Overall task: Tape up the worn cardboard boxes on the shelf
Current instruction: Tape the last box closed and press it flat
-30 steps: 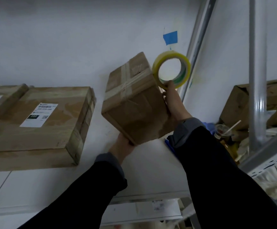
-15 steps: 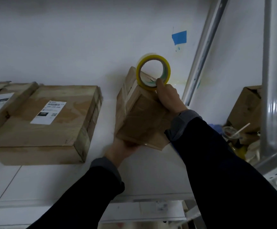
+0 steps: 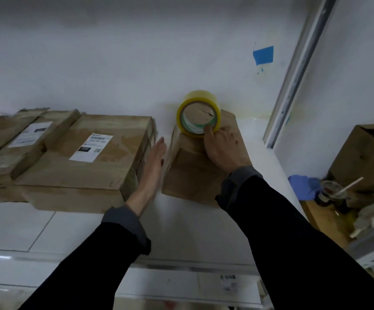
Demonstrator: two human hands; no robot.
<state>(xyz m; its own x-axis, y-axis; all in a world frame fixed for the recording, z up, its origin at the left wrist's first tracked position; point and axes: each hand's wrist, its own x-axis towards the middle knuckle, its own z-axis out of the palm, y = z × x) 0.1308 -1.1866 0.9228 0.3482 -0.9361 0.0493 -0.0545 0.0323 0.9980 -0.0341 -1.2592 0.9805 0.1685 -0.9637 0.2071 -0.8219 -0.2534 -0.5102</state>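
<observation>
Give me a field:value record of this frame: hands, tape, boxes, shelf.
left hand: open, fingers straight, in the gap between the two boxes
right hand: holds tape roll, rests on small box
tape roll: yellowish, on top of small box
small box: on shelf, right of flat box
flat box: white label on top
shelf: white

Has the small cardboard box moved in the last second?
Yes. The small box came down out of the hands onto the shelf, beside the labelled flat box.
</observation>
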